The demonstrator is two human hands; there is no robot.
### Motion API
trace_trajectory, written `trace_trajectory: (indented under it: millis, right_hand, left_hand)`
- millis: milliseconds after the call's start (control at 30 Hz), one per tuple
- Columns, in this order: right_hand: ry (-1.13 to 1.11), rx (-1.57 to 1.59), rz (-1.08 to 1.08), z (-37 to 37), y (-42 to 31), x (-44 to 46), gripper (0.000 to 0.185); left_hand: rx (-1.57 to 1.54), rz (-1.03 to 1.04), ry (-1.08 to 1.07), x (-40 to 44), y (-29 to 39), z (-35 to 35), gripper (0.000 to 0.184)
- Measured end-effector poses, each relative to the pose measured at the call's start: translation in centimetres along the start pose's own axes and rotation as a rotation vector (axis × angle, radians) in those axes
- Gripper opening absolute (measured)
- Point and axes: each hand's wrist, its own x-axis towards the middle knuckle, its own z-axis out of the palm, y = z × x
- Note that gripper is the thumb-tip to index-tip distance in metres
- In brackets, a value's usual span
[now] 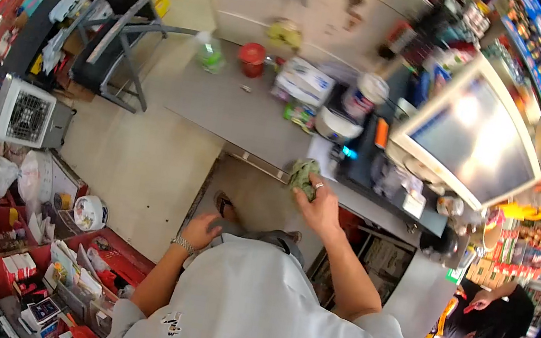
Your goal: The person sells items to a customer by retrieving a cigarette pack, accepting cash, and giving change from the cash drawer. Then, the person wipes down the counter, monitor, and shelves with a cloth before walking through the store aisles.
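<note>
Cloth (302, 176) mottled green; desktop (225, 99) grey; container (252, 61) red; monitor frame (435, 166) cream; shirt (277, 310) pale grey.

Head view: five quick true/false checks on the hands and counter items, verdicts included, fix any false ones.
1. The right hand holds a crumpled green cloth. True.
2. The left hand rests on the counter. False: the left hand is by the person's waist.
3. The metal wristband is worn on the left arm. True.
4. A ring is on the right hand. True.
5. In the picture, the red container stands left of the green-tinted bottle. False: on the counter, the red container stands right of the green-tinted bottle.
</note>
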Motion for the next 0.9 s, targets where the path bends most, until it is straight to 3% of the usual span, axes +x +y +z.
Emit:
trace_trajectory:
  millis: [33, 133, 300, 367, 567, 667, 800, 867, 900]
  right_hand:
    - [0.059, -0.108, -0.12, 1.8, -0.6, 1.8, 0.045]
    - [-0.062, -0.327, -0.159, 8.0, -1.2, 6.9, 0.044]
    - [-0.159, -0.38, -0.405, 15.8, -8.6, 12.6, 0.035]
    - [-0.28, -0.355, -0.429, 18.9, -13.1, 15.4, 0.026]
    - [-0.277, -0.625, -0.661, 28.7, -20.2, 21.5, 0.018]
    - [-0.278, -0.472, -0.697, 32.1, -24.5, 24.8, 0.018]
    - [-0.415, -0.314, -0.525, 37.2, -29.5, 30.3, 0.02]
    - [-0.463, -0.002, -0.239, 37.1, -32.1, 31.2, 0.024]
    - [-0.47, 0.0, -0.205, 37.6, -32.2, 31.2, 0.024]
  left_hand:
    - [-0.006, -0.085, -0.009, -0.6, -1.9, -1.5, 0.046]
    - [-0.041, -0.104, 0.102, -2.2, -8.4, -4.2, 0.043]
    - [-0.237, -0.27, 0.335, -5.6, -15.1, -8.6, 0.042]
    - [-0.279, -0.33, 0.383, -5.9, -16.9, -10.1, 0.041]
    - [-0.337, -0.417, 0.486, -5.5, -19.6, -12.8, 0.04]
    - [-0.389, -0.413, 0.52, -4.5, -20.5, -13.6, 0.04]
    - [-0.418, -0.395, 0.554, -2.4, -21.3, -18.5, 0.04]
    - [-0.458, -0.435, 0.535, -2.0, -22.3, -20.5, 0.04]
    - [-0.463, -0.471, 0.518, -2.1, -23.0, -21.5, 0.04]
